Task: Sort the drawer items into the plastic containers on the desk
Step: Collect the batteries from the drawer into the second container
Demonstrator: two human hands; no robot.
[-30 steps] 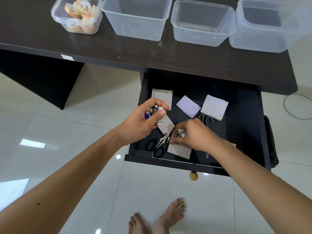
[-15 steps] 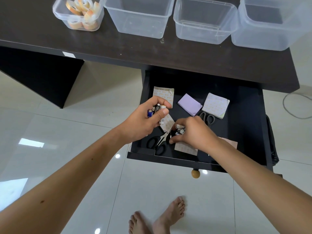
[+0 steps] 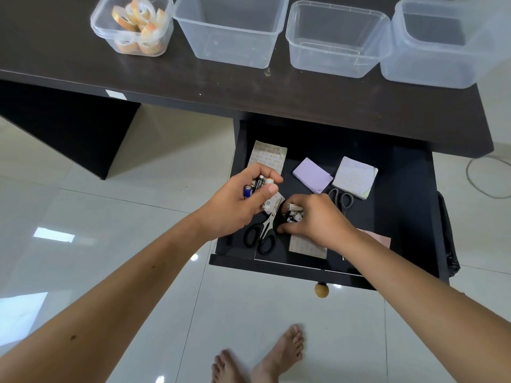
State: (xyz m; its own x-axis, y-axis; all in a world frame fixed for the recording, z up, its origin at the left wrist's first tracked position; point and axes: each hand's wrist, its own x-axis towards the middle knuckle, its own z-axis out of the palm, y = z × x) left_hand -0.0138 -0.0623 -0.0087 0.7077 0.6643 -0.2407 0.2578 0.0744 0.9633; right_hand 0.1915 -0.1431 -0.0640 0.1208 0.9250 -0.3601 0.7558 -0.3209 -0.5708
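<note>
I see a dark, matte desk over glossy white floor tiles, with its drawer pulled open below the front edge. Four clear plastic containers stand on the desk: the smallest container, far beyond my left fingertips, is filled with rolls of tape; the other three show nothing inside. My left hand curls its fingers around several cylindrical batteries, one blue, one black and one pale showing. My right hand has fingers bent down over a cluster of small white batteries, gripping them on the drawer floor. Just under and between both sets of fingers lies one pair of black-handled scissors; a second pair of scissors shows just beyond my right knuckles. I count two lilac square note pads past the fingers, the plain pad and a patterned pad. Flat patterned sheets lie about: one sheet beyond my left fingers, another under my right wrist. A round wooden knob sits on the drawer front.
</note>
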